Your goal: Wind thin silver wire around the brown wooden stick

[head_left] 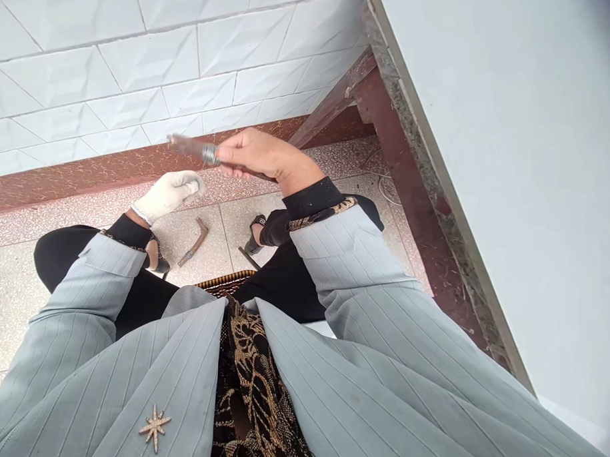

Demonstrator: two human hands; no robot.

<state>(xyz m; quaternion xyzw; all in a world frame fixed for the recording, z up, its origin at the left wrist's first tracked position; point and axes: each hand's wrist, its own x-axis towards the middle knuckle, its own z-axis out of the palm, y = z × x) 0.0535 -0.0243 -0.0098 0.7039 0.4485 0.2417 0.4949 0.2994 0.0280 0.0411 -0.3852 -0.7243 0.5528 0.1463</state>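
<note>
My right hand (257,152), bare, is closed around a slim brown tool (192,146) with silvery wire coiled round its middle. The tool's far end points left and is blurred, so its exact kind does not show. Lower and to the left is my left hand (167,194) in a white knitted glove, apart from the tool. Its fingers are curled and pressed together; whatever they may hold is hidden. On the floor below the hands lies a bent brown stick-like piece (194,242) with a greyish lower end.
A white tiled wall (141,63) with a reddish-brown skirting stands ahead. At the right, a white tabletop (513,129) rests on a dark red wooden frame (402,145). A thin pale cable (384,188) lies on the speckled floor near the frame. My shoes and knees are below.
</note>
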